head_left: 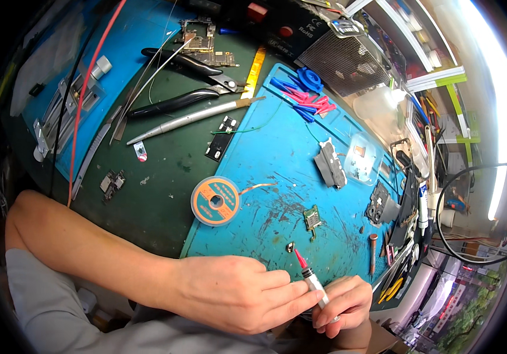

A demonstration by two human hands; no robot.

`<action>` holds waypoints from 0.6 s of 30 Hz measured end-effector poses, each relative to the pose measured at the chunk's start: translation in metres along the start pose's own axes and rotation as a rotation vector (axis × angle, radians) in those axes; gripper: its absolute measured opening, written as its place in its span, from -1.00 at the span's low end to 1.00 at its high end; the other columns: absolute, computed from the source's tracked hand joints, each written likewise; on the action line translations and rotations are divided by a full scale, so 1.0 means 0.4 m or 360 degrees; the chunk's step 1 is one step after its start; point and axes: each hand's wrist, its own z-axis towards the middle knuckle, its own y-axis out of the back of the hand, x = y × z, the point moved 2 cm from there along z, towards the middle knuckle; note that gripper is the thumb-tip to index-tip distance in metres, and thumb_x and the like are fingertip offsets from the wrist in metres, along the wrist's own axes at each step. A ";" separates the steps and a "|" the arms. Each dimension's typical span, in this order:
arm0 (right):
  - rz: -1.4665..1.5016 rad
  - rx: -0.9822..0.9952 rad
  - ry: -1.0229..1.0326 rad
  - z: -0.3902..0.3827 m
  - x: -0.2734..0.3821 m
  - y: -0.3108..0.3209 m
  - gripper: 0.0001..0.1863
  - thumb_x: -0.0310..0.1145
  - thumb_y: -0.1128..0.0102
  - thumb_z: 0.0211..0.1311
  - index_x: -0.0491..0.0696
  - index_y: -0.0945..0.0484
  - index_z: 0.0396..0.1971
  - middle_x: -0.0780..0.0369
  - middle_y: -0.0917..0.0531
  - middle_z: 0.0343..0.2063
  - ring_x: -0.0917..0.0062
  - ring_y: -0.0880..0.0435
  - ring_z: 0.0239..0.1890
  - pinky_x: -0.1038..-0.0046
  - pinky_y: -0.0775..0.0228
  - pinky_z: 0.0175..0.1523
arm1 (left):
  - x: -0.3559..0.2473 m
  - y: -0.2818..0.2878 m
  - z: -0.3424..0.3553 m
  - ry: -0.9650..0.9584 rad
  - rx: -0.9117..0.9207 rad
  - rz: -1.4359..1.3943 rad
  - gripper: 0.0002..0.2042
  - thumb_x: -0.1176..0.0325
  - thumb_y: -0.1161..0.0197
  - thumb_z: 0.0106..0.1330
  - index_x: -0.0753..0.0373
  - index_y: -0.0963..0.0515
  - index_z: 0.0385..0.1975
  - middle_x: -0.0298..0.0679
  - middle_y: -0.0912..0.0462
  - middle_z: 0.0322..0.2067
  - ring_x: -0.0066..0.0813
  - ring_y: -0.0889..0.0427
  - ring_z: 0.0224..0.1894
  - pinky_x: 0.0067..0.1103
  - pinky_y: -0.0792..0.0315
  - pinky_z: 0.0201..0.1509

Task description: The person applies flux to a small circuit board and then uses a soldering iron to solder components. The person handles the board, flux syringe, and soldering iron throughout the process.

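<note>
The left hand [235,295] and right hand [342,304] close their grip around a syringe [314,282], its pink tip beside a small part [290,247] on the blue mat [345,248]. They seem to be lining it up; next calls for steady, gentle pressure.

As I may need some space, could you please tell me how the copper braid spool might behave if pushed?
The copper braid spool lies flat, so it would probably slide rather than roll. It looks plastic, so perhaps fairly light. Its thin loose end would likely bend easily.
</note>
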 end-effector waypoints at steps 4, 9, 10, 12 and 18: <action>0.0030 0.0010 0.0005 -0.002 -0.005 0.006 -0.73 -0.34 -0.51 0.14 -0.27 -0.71 -0.37 0.09 -0.73 -0.46 0.42 -0.69 -0.54 0.48 -0.49 -0.48 | 0.000 0.001 0.000 0.0004 -0.0001 0.0018 -0.53 0.38 -0.14 0.23 0.40 -0.52 0.15 -0.28 -0.65 -0.06 -0.73 -0.47 -0.46 -0.76 -0.26 -0.54; -0.0084 0.0000 0.0062 0.016 0.000 -0.001 -0.73 -0.31 -0.43 0.24 -0.25 -0.69 -0.45 0.11 -0.68 -0.61 0.43 -0.68 -0.63 0.52 -0.48 -0.56 | 0.001 -0.003 -0.003 0.0003 -0.0023 0.0060 -0.54 0.38 -0.14 0.23 0.40 -0.53 0.14 -0.29 -0.65 -0.07 -0.74 -0.46 -0.46 -0.77 -0.24 -0.55; -0.0081 0.0000 0.0060 0.017 -0.001 0.000 -0.73 -0.32 -0.43 0.24 -0.25 -0.69 -0.45 0.11 -0.68 -0.61 0.43 -0.68 -0.63 0.52 -0.48 -0.56 | 0.000 -0.003 -0.004 0.0001 -0.0018 0.0076 -0.55 0.38 -0.14 0.23 0.40 -0.54 0.14 -0.30 -0.65 -0.07 -0.75 -0.46 -0.46 -0.77 -0.24 -0.55; -0.0085 -0.0009 0.0054 0.014 -0.001 0.000 -0.74 -0.32 -0.43 0.24 -0.25 -0.69 -0.46 0.11 -0.68 -0.61 0.43 -0.68 -0.64 0.52 -0.47 -0.56 | 0.001 -0.004 -0.002 0.0006 -0.0027 0.0067 -0.55 0.38 -0.14 0.23 0.40 -0.54 0.13 -0.30 -0.65 -0.07 -0.75 -0.46 -0.46 -0.77 -0.23 -0.55; -0.0100 -0.0016 0.0062 0.016 0.001 0.000 -0.75 -0.34 -0.44 0.23 -0.25 -0.68 -0.46 0.10 -0.68 -0.62 0.44 -0.68 -0.65 0.53 -0.48 -0.56 | 0.003 -0.002 -0.001 0.0006 -0.0032 0.0055 -0.54 0.38 -0.13 0.23 0.41 -0.54 0.14 -0.28 -0.64 -0.07 -0.75 -0.46 -0.47 -0.77 -0.23 -0.55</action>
